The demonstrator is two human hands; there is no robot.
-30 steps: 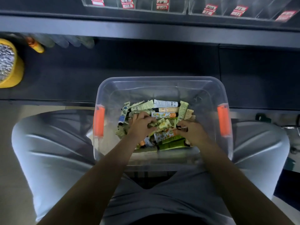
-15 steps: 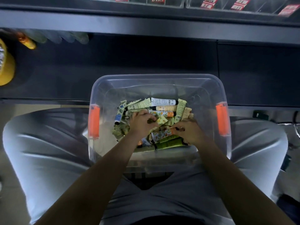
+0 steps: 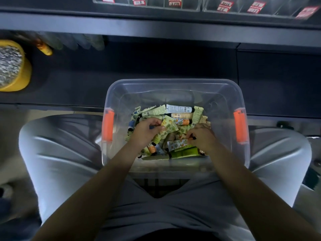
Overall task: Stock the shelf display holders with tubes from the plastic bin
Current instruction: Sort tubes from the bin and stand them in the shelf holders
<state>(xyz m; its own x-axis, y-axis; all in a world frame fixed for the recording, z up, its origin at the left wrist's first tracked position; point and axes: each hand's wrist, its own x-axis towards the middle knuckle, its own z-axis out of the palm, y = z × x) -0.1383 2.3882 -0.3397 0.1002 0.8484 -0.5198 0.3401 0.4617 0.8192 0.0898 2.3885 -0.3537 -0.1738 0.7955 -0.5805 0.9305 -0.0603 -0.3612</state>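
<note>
A clear plastic bin (image 3: pixel 175 84) with orange side latches rests on my lap, holding a heap of several small tubes (image 3: pixel 180 115) in green, cream and orange prints. Both hands are down in the heap. My left hand (image 3: pixel 145 132) curls its fingers around a pale green printed tube (image 3: pixel 169 126). My right hand (image 3: pixel 202 137) pinches the cap end of a cream tube with orange fruit print (image 3: pixel 177 144). Clear display holders (image 3: pixel 184 5) with red price labels line the shelf at the top edge.
A dark shelf edge (image 3: pixel 156 23) runs across above the bin. A yellow container (image 3: pixel 15 66) with grey speckled contents sits at the left, with an orange-capped bottle (image 3: pixel 43 47) beside it. My knees in light trousers flank the bin.
Both hands stay in the heap. My left hand has shifted slightly and closed around a green printed tube. The view has tilted a little, showing more of the shelf holders.
</note>
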